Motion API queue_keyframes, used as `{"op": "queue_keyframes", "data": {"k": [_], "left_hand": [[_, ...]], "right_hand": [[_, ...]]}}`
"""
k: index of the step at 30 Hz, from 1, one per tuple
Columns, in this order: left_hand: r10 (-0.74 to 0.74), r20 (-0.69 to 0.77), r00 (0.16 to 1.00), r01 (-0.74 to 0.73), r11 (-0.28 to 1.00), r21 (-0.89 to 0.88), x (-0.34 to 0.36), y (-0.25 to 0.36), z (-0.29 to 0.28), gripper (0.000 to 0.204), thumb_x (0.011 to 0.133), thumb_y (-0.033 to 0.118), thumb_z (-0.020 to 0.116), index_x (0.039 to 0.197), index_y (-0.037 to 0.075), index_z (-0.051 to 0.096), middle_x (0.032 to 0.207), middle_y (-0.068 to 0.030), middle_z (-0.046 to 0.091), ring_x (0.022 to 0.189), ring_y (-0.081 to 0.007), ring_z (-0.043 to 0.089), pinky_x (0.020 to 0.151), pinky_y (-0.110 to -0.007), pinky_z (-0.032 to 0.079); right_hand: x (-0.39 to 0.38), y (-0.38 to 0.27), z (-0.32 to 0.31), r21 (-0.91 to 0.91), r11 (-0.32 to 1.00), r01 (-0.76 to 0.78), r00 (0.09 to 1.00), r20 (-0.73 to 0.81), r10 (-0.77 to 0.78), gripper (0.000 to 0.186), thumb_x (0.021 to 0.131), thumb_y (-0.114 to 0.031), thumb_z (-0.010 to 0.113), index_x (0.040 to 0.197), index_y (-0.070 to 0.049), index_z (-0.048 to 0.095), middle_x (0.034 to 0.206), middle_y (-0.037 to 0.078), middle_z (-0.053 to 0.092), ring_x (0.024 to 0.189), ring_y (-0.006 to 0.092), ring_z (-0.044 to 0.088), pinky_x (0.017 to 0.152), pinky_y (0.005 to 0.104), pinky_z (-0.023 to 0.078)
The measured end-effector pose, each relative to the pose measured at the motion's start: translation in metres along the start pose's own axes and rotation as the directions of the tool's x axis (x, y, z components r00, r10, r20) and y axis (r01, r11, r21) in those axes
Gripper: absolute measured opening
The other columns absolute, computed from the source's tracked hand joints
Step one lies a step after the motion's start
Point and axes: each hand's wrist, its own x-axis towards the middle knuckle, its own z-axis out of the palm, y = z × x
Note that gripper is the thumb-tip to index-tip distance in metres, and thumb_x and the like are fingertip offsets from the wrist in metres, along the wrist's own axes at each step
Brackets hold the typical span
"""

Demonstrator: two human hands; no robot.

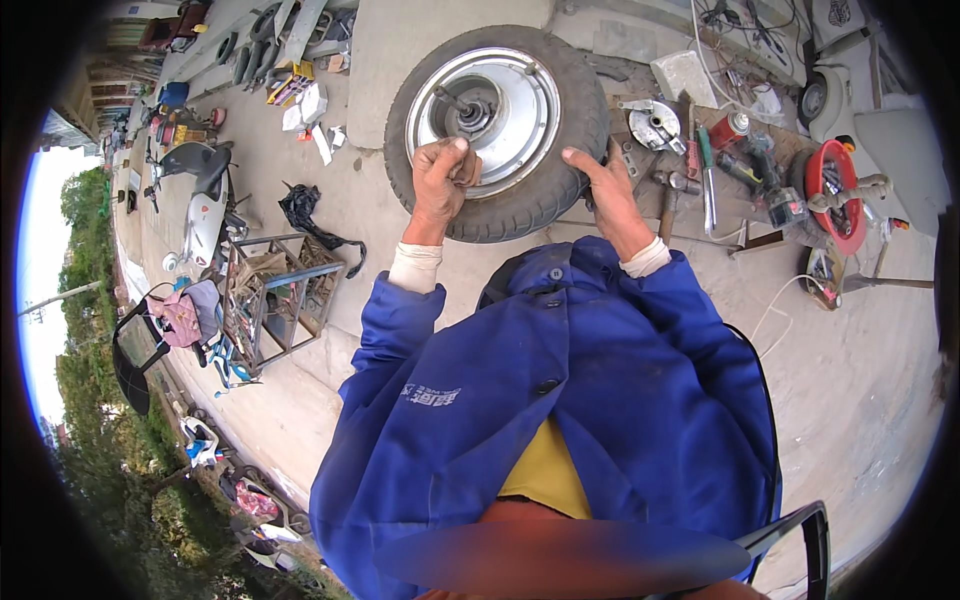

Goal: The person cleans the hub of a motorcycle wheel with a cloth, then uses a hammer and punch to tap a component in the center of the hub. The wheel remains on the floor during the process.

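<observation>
A scooter wheel with a black tyre (582, 95) and a silver metal rim (535, 105) lies in front of me, its hub side facing up. A metal axle (452, 101) sticks out of the hub. My left hand (440, 185) is closed over the near left part of the wheel, fingers curled in and thumb on top. What it holds, if anything, is hidden. My right hand (612, 195) grips the near right side of the tyre, thumb on the tread and fingers down its outer side, partly out of sight.
Right of the wheel lie a round brake plate (655, 126), a hammer (675, 185), a green-handled tool (706, 150), a cordless power tool (782, 200) and a red basin (838, 165). A metal rack (290, 290) and a parked white scooter (203, 215) stand to the left.
</observation>
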Motion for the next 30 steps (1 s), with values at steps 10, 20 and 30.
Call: {"op": "queue_keyframes", "data": {"k": [10, 20, 30], "left_hand": [[0.25, -0.422, 0.871, -0.223, 0.968, 0.114, 0.004, -0.003, 0.051, 0.049, 0.108, 0.021, 0.061, 0.064, 0.01, 0.043, 0.057, -0.0002, 0.041, 0.048, -0.0115, 0.037, 0.046, -0.029, 0.03], [0.132, -0.375, 0.917, -0.141, 0.99, 0.003, 0.014, -0.009, 0.062, 0.046, 0.108, 0.024, 0.06, 0.068, 0.014, 0.041, 0.057, 0.0002, 0.038, 0.049, -0.011, 0.035, 0.048, -0.03, 0.028], [0.12, -0.407, 0.905, -0.127, 0.992, 0.01, 0.018, -0.016, 0.06, 0.047, 0.109, 0.024, 0.059, 0.067, 0.013, 0.04, 0.057, 0.0001, 0.037, 0.049, -0.0118, 0.035, 0.049, -0.031, 0.03]], "right_hand": [[-0.001, -0.008, 0.0, -0.031, 0.999, 0.018, 1.0, -0.004, -0.019, 0.1, 0.088, -0.026, 0.086, 0.158, 0.012, 0.026, 0.152, 0.028, 0.048, 0.139, 0.0329, 0.052, 0.116, 0.0375, 0.044], [-0.014, 0.004, 0.008, -0.097, 0.995, 0.007, 1.0, 0.004, -0.007, 0.101, 0.083, -0.022, 0.087, 0.155, 0.013, 0.026, 0.144, 0.027, 0.053, 0.131, 0.0316, 0.056, 0.112, 0.0363, 0.047], [-0.01, 0.003, 0.004, -0.106, 0.994, -0.011, 1.0, 0.022, 0.013, 0.101, 0.083, -0.022, 0.088, 0.154, 0.013, 0.026, 0.141, 0.025, 0.054, 0.129, 0.0307, 0.057, 0.11, 0.0371, 0.048]]}}
